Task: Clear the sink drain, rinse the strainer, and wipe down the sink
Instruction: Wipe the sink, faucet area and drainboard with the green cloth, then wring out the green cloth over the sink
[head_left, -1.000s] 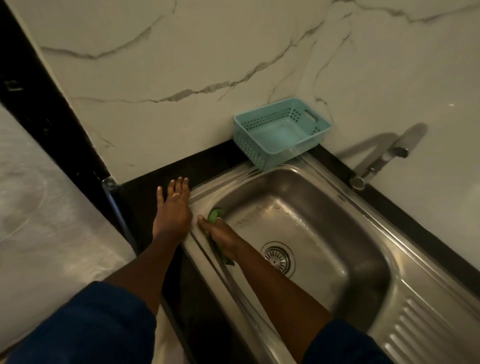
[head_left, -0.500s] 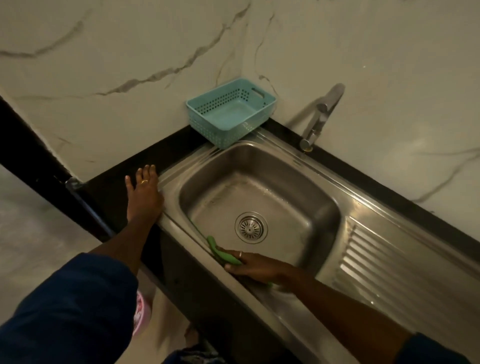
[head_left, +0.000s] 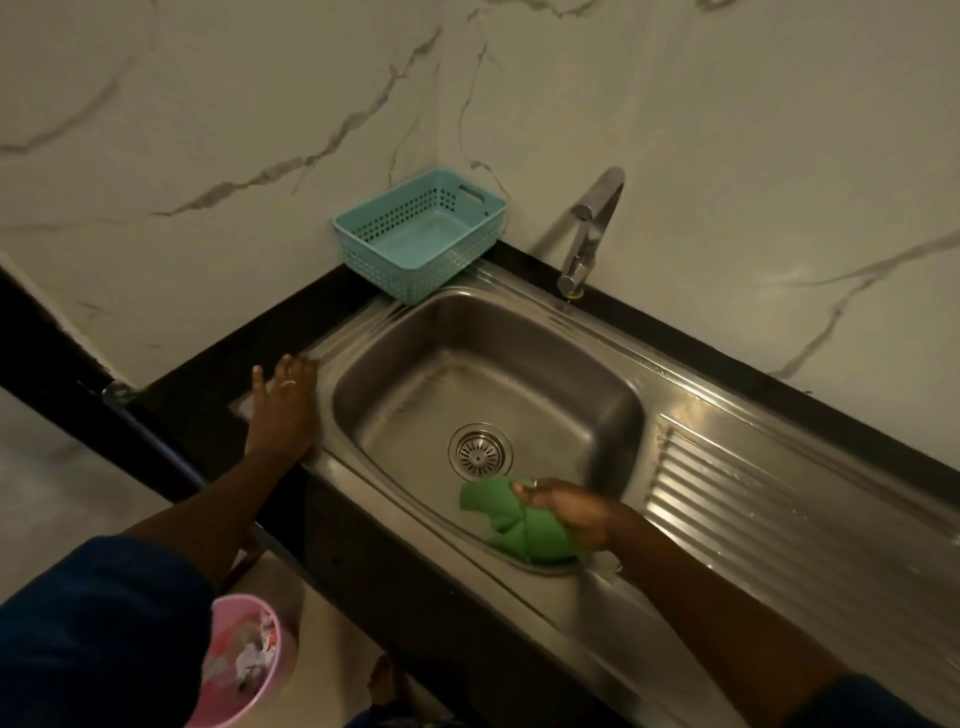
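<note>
We are on the wiping step. Our right grip (head_left: 563, 512) is curled over a bunched green cloth (head_left: 511, 525) and pinches it against the near wall of the sink (head_left: 519, 353), at the front right of the basin, just beside the strainer (head_left: 480, 449). The strainer sits in the drain hole and looks free of scraps. Our left grip (head_left: 283, 405) lies flat with straight fingers, partly on the black desk (head_left: 208, 384) and partly on the sink's left rim, holding nothing.

To do this well, we judge it best to open the cloth out so more of it meets the steel. We would then press it with the palm and draw it along the wall in overlapping strokes toward the drain. The rounded corners and the lip under the front rim likely need slower passes, since a bunched cloth skips over them. The ribbed draining board (head_left: 753, 499) looks streaked and probably wants strokes that run along the ribs. The left grip is well placed to brace us as we lean in.

We can read no writing. The sink, the tap (head_left: 587, 234) and the blue basket (head_left: 374, 254) show no brand mark. The pink bin (head_left: 244, 660) on the floor holds scraps too blurred to read.
</note>
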